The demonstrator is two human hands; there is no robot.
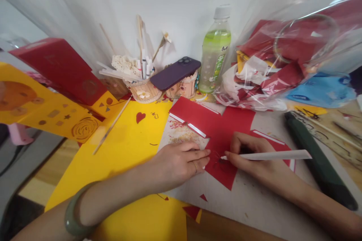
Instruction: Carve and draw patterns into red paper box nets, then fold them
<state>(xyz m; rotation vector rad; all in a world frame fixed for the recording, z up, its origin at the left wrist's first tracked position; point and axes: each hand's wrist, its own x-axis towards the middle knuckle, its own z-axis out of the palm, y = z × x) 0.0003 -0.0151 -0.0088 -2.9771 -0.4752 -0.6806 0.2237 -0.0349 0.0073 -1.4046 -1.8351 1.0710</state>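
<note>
A cross-shaped piece of red paper (215, 130) with white strips along some edges lies on a grey board. My left hand (183, 162) rests flat beside it, fingers stretched to the right and their tips on the paper's left edge. A ring and a green bangle are on this hand and arm. Pinched in my right hand (251, 154) is a slim white pen (277, 155), its tip on the lower part of the red paper. Faint drawn lines and a dark spot show near the tip. The far ends of my right fingers are partly hidden.
Yellow paper (127, 139) with cut-outs spreads at left, a thin stick (111, 126) on it. Behind stand a drink bottle (216, 49), a phone (177, 73) on a small pot, and a pen basket (147, 90). A scrap-filled plastic bag (266, 75) and dark green tool (319, 162) are right.
</note>
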